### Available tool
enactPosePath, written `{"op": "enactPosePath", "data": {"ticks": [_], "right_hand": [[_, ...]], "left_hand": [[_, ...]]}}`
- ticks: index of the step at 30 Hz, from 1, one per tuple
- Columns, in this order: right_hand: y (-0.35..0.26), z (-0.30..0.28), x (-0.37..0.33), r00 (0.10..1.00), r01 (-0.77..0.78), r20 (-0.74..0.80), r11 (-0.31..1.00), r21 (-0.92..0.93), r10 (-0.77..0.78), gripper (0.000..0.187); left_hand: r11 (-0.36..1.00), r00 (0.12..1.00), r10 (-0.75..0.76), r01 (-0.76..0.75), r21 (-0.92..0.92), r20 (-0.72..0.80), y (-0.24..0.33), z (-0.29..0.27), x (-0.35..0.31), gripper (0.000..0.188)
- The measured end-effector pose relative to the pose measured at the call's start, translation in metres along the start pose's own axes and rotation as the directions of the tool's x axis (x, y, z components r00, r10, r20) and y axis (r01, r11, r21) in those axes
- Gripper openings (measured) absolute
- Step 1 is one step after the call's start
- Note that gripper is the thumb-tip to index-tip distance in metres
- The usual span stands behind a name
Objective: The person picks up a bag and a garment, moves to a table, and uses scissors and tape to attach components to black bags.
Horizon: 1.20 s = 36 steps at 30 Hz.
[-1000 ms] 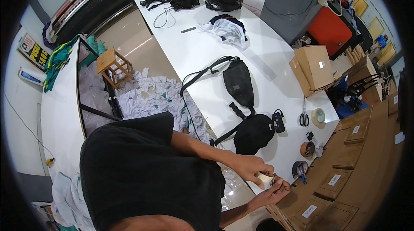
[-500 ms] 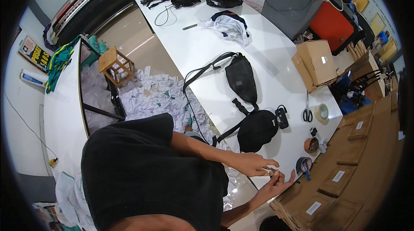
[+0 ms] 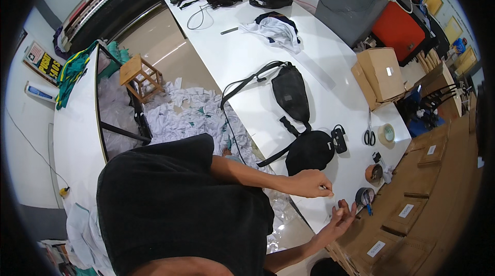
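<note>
My left hand (image 3: 311,184) is above the near end of the white table, its fingers curled in and the thumb pressed to the index finger. A tiny pale bit may show at that pinch, too small to name. Below and to the right, apart from it, my right hand (image 3: 337,223) is turned up with fingers spread and partly bent; I see nothing held in it. Just beyond the left hand lies a black cap (image 3: 308,153). A dark tape roll (image 3: 364,196) with a blue-handled item in it stands beside the right hand's fingertips.
The white table (image 3: 247,52) carries a black sling bag (image 3: 290,93), a small black device (image 3: 338,139), scissors (image 3: 369,137), a clear tape roll (image 3: 385,133) and a brown tape roll (image 3: 373,173). Stacked cardboard boxes (image 3: 420,193) border its right side. White cloth scraps (image 3: 180,113) cover the floor.
My hands were together with a small pale thing between their fingers; they have since parted. The left rose with its fingers curled in, and the right opened its fingers.
</note>
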State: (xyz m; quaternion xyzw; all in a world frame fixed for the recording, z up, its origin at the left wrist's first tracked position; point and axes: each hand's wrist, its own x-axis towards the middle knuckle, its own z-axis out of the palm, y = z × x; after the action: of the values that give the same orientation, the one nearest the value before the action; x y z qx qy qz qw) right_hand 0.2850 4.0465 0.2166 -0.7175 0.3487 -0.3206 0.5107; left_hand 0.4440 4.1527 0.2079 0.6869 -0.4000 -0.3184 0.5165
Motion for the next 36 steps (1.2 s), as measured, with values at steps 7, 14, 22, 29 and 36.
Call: {"op": "enactPosePath", "data": {"ticks": [7, 14, 22, 29, 36], "right_hand": [[0.022, 0.023, 0.012, 0.975, -0.179, 0.146, 0.981, 0.075, 0.167, 0.027], [0.109, 0.086, 0.186, 0.976, 0.146, 0.194, 0.957, -0.252, -0.098, 0.033], [0.220, 0.140, 0.350, 0.940, 0.321, 0.263, 0.304, -0.897, -0.219, 0.016], [0.203, 0.124, 0.279, 0.980, 0.186, 0.201, 0.375, -0.908, 0.001, 0.033], [0.100, 0.034, 0.107, 0.839, -0.273, 0.506, 0.959, 0.074, 0.200, 0.058]], "left_hand": [[0.996, 0.995, -0.091, 0.091, -0.005, 0.049, 0.007, -0.013, 0.004, 0.031], [0.977, 0.962, -0.185, 0.157, -0.144, -0.202, 0.008, -0.051, 0.007, 0.031], [0.942, 0.888, -0.214, 0.077, -0.328, -0.407, 0.024, -0.108, 0.001, 0.030], [0.887, 0.918, -0.227, 0.057, -0.458, -0.324, 0.020, -0.110, 0.016, 0.027], [0.915, 0.957, -0.210, 0.121, -0.385, -0.199, 0.013, -0.091, 0.062, 0.026]]}}
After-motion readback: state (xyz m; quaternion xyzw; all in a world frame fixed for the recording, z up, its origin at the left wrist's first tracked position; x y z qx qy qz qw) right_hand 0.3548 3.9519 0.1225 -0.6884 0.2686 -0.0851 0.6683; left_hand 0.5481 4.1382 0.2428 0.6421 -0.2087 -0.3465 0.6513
